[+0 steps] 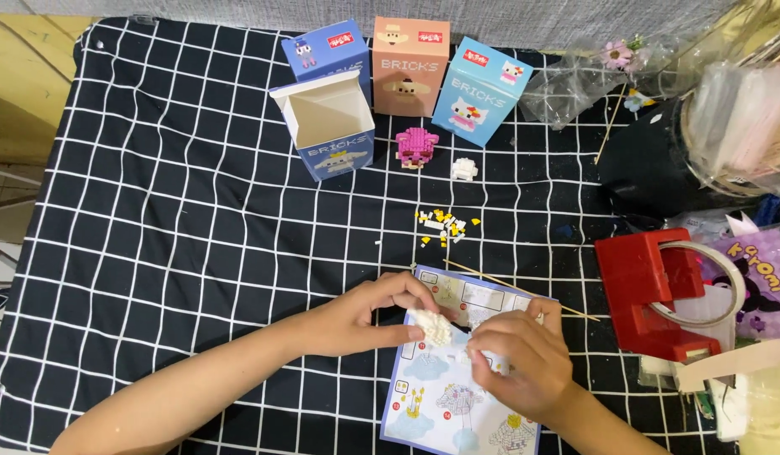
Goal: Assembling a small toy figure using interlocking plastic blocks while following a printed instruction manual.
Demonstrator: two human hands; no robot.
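Black cloth with a white grid (196, 253) covers the table. Nearest, the left hand (365, 316) pinches a white brick lump (430, 326) over the instruction sheet (445, 396), likely so the pictures stay in sight. The right hand (520, 362) is curled shut on a small white piece, mostly hidden by its fingers. Beyond lie loose yellow and white bricks (443, 226), a thin stick (525, 291), a pink figure (416, 146), an open blue box (331, 122) and three closed boxes. Clutter at right is cut off.
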